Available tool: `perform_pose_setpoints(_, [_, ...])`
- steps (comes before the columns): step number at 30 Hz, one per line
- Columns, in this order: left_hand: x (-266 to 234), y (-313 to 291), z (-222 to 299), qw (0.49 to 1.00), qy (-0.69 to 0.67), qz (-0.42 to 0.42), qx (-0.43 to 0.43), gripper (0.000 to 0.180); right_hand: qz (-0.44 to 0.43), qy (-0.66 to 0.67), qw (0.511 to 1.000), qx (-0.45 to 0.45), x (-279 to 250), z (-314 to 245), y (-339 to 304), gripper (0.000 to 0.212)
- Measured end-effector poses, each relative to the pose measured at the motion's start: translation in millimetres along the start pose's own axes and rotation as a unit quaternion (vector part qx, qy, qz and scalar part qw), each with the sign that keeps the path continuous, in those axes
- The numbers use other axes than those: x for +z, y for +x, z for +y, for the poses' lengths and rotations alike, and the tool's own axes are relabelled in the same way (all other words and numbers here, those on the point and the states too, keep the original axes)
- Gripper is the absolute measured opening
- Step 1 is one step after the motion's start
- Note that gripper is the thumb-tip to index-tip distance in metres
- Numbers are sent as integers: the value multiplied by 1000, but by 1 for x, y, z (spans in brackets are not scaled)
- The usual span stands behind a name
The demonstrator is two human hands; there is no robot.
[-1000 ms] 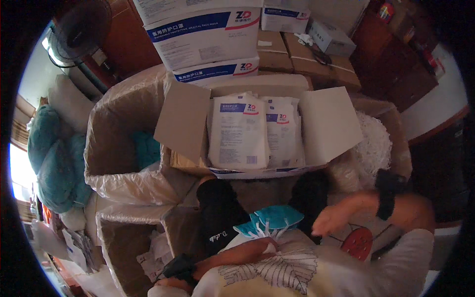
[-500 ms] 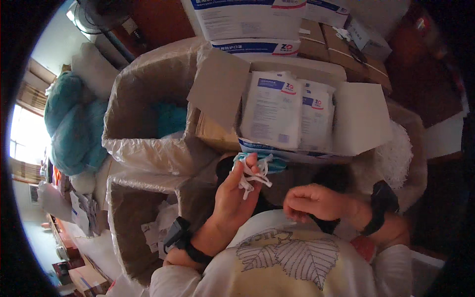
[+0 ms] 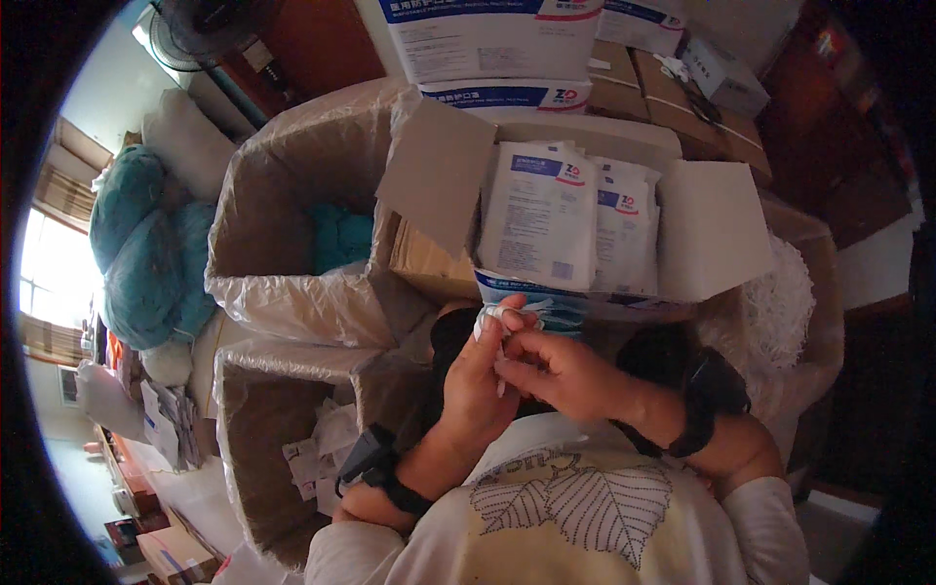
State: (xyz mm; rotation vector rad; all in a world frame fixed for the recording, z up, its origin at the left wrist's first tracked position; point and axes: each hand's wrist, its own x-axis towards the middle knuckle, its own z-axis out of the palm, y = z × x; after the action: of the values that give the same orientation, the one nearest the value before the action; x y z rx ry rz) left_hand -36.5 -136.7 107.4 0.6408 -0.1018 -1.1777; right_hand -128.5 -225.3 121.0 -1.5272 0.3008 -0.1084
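My left hand (image 3: pixel 476 378) is closed around teal face masks (image 3: pixel 560 318) with white straps (image 3: pixel 499 322), just in front of an open carton. The straps bunch at its thumb and fingertips, and the teal part sticks out beyond the fingers. Close against it, my right hand (image 3: pixel 570 372) has its thumb and fingers pinched together on the strap ends below. How many masks there are I cannot tell. The open carton (image 3: pixel 717 234) holds white printed packets (image 3: pixel 538 210) standing in two rows.
On the left stand two plastic-lined boxes, one (image 3: pixel 283 292) with teal items inside, the nearer (image 3: pixel 283 366) with paper scraps. Beyond them are bulging teal bags (image 3: pixel 146 263). White straps (image 3: pixel 783 302) hang in a heap on the right. Closed cartons (image 3: pixel 497 49) are stacked behind.
My right hand has moved left and up to meet my left hand and now pinches the dangling strap ends. My left hand has shifted slightly right.
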Motion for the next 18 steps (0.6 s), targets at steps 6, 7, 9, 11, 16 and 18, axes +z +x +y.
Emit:
perform_pose_setpoints(6, [-11, 8, 9, 978, -176, -106, -40, 34, -91, 178, 970, 139, -20, -10, -2, 27])
perform_pose_setpoints(7, [-10, 8, 8, 981, -169, -91, -38, 35, -87, 175, 971, 138, -19, -9, -3, 28])
perform_pose_setpoints(9, [-7, 7, 6, 985, -155, -60, -36, 36, -71, 110, 983, 126, -17, -7, -3, 27])
perform_pose_setpoints(11, [-4, 5, 5, 992, -121, -17, -46, 36, -46, -15, 994, 99, -13, -7, -1, 26])
perform_pose_setpoints(16, [-8, 4, -3, 1000, -14, 7, -18, 36, -3, -231, 972, -36, -5, -6, 1, 32])
perform_pose_setpoints(18, [-5, 2, -3, 999, 20, 24, -10, 38, -12, -260, 965, -26, -5, -8, 1, 35])
